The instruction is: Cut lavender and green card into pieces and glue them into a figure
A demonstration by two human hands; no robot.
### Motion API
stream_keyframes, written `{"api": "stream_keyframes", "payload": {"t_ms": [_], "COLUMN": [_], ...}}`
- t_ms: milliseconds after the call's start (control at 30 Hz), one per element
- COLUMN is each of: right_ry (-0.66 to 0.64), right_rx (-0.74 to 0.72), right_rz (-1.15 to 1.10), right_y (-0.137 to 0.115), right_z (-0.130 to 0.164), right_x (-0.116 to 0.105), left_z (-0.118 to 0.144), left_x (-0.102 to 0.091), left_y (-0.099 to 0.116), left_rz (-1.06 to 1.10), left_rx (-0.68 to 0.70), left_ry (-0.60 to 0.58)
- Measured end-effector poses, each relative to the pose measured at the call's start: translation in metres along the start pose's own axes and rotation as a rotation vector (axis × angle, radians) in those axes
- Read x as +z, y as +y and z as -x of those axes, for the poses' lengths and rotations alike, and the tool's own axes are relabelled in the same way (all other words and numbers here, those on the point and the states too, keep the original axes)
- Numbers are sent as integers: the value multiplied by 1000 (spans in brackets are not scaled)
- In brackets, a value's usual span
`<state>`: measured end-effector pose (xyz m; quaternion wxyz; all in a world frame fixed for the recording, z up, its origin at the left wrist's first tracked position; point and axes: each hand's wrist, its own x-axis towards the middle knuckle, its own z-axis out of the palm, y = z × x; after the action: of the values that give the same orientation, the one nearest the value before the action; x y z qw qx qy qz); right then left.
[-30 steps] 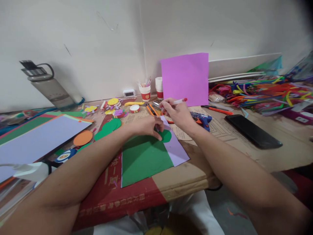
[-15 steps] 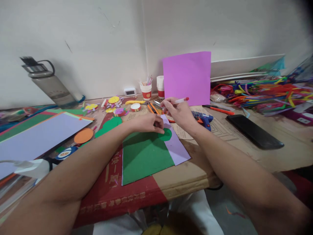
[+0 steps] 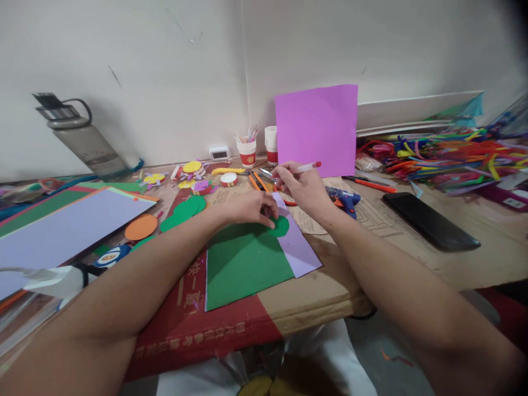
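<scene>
The left hand, fingers half open, touches a small green paper disc at the one o'clock edge of a rectangular dark-green sheet, while the right hand's closed fingers pinch a translucent, red-tipped pen.

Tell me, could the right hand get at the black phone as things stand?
Probably yes: the black phone lies uncovered, with the blue glue gun near the way, though the right hand holds a pen.

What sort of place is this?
Probably a craft corner, though I can't tell whether at home or in a workshop. A green sheet lies in front, with a blue glue gun nearby and bright pipe cleaners heaped at the right.
</scene>
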<state>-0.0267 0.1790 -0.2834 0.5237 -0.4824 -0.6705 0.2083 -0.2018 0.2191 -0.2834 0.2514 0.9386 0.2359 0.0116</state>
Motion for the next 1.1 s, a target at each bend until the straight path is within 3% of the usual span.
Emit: {"api": "stream_keyframes", "payload": {"t_ms": [1100], "right_ry": [-27], "right_rx": [33], "right_rz": [39], "right_y": [-4], "right_z": [2], "right_x": [1], "left_z": [-3], "left_x": [5], "left_y": [6], "left_rz": [12], "left_rx": [-13], "left_ry": [1]}}
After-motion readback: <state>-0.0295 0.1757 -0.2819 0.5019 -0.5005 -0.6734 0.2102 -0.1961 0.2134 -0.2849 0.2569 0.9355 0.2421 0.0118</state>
